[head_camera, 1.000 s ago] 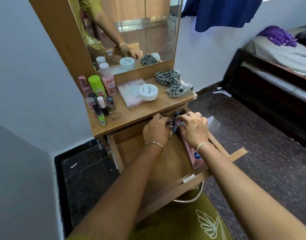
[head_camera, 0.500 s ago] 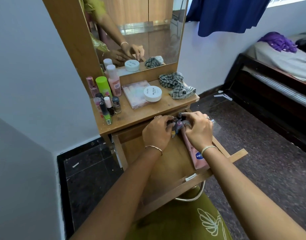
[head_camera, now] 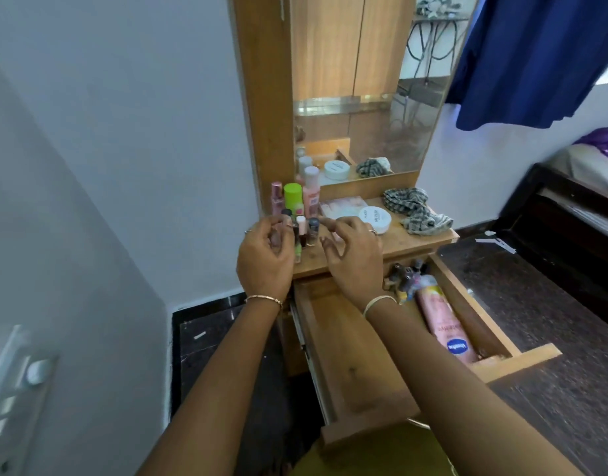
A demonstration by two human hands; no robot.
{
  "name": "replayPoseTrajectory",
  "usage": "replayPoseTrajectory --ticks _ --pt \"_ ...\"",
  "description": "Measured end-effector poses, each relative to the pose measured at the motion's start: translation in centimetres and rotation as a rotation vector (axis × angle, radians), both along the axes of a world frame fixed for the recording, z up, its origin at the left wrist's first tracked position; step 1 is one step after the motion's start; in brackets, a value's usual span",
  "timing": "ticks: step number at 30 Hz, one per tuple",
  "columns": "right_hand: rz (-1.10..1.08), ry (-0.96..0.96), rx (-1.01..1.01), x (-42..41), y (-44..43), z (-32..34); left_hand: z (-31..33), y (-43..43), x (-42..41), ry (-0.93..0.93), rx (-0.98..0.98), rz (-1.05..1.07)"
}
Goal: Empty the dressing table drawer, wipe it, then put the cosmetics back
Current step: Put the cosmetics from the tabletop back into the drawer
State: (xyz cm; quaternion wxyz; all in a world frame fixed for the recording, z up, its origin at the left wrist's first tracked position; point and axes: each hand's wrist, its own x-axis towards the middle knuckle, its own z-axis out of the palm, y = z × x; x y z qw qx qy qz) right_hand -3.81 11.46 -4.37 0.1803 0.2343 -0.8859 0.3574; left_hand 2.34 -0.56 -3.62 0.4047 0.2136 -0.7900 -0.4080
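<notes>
Left hand [head_camera: 266,257]: fingers curled beside small nail-polish bottles [head_camera: 307,231] on wooden tabletop [head_camera: 399,240], grip unclear
Right hand [head_camera: 354,255]: fingers loose, above tabletop front edge, holds nothing
Wooden drawer [head_camera: 347,355]: pulled out; pink lotion tube [head_camera: 443,321] along right wall, little bottles [head_camera: 407,274] bunched back right corner
Also on top: white round jar [head_camera: 374,218], grey checked cloth [head_camera: 416,211]

white walls [head_camera: 124,139], dark stone floor [head_camera: 553,304], blue curtain [head_camera: 536,56], dark bed frame [head_camera: 567,214] right

Left grip [head_camera: 265,257] and right grip [head_camera: 355,257] hover, loosely curled.
</notes>
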Motion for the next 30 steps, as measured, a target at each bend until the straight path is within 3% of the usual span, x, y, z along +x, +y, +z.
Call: replayPoseTrajectory --ticks 4,11,21,25,30 --pt "0.048 -0.012 0.132 0.0 -2.4 0.7 0.6 -2.8 -1.2 -0.22 -0.119 -0.08" --pt "0.05 -0.001 0.179 -0.5 -3.6 0.1 -0.1 -4.1 -2.1 -0.376 -0.202 -0.144" --pt "0.075 0.034 0.152 -0.9 -4.1 -0.3 -1.5 -4.3 -3.3 -0.299 -0.208 -0.105" --pt "0.138 0.019 0.068 -0.5 -3.6 -0.5 -1.8 -4.2 -3.2 -0.238 -0.226 -0.124" --pt "0.141 -0.065 -0.086 -0.1 -2.0 -0.3 -2.3 -4.3 -2.4 -0.162 -0.108 -0.165"
